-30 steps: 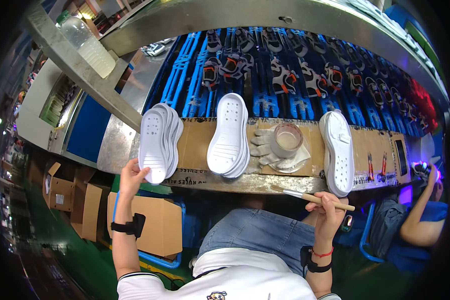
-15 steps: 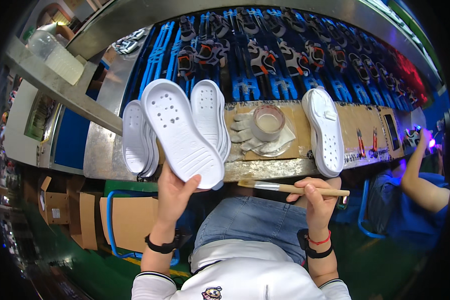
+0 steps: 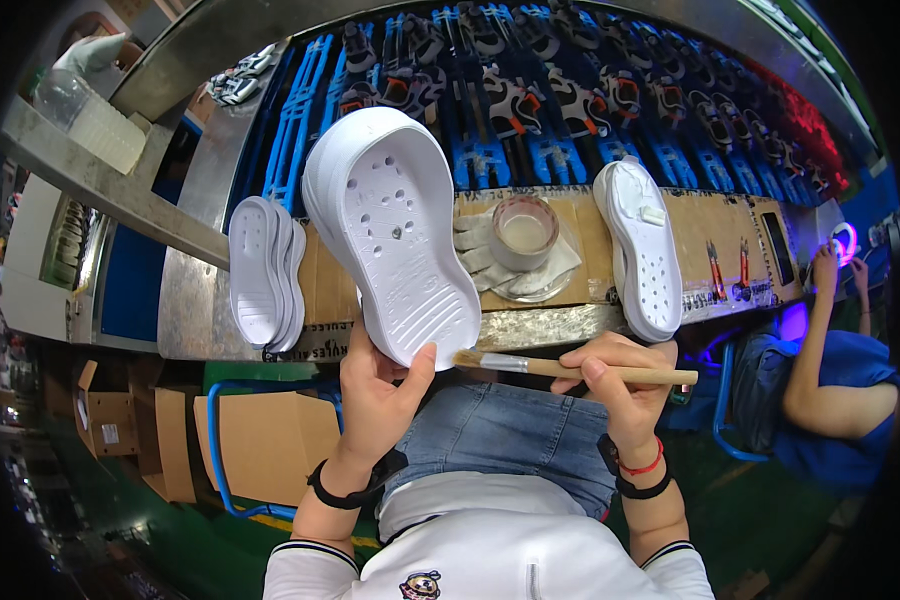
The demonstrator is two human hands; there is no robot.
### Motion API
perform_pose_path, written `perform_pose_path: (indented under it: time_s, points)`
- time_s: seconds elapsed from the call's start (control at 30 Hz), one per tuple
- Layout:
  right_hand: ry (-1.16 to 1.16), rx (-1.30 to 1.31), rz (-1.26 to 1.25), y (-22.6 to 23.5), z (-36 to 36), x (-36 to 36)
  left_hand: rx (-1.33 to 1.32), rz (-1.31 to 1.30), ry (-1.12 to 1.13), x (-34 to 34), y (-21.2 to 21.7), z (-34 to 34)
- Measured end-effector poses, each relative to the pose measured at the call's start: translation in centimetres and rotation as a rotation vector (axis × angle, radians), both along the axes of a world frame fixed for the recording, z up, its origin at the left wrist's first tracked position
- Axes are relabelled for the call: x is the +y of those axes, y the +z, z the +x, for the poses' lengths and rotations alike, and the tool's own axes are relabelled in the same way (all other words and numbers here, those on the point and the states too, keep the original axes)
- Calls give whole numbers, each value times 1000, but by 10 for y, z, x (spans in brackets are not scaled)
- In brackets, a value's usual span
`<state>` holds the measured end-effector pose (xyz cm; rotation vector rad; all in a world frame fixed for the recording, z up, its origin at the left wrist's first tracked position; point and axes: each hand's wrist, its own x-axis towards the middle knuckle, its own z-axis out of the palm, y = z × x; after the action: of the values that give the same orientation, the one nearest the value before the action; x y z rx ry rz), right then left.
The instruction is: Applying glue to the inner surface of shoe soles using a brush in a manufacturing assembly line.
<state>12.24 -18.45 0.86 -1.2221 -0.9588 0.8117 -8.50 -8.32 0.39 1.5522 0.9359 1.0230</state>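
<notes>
My left hand (image 3: 382,400) grips a white shoe sole (image 3: 395,240) by its near end, thumb on the rim. The sole tilts up, its hollow inner side with small holes and ridges facing me. Between the fingers of my right hand (image 3: 615,378) is a wooden-handled paintbrush (image 3: 560,369). Its bristle tip is at the near right rim of the sole; whether they touch I cannot tell. A tub of pale liquid (image 3: 525,233) stands beyond the brush, on a white work glove (image 3: 480,255). Another stack of white soles (image 3: 267,272) lies left of the held one.
A pair of white soles (image 3: 642,250) lies right of the tub. Farther right are two small red-handled tools (image 3: 743,268) and a dark phone (image 3: 775,247) on the cardboard (image 3: 685,220). Blue racks with sandal uppers (image 3: 515,105) run behind. A co-worker's arm (image 3: 820,330) is at right.
My left hand has raised and tilted the sole, moving it right, so its raised wall shows. The brush has come left to the sole's near rim.
</notes>
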Motion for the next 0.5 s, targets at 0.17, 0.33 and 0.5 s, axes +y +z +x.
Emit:
perform_pose_path:
  time_s: [0.17,0.33,0.5]
  points:
    - [96,-254,63,5,12,3,40,2,-31,2,-2,-3]
    - [84,-281,137,6,16,12,-5,-24,-35,4,-1,2]
    - [150,-404,209,10,28,12,36,-13,-45,3,-1,1]
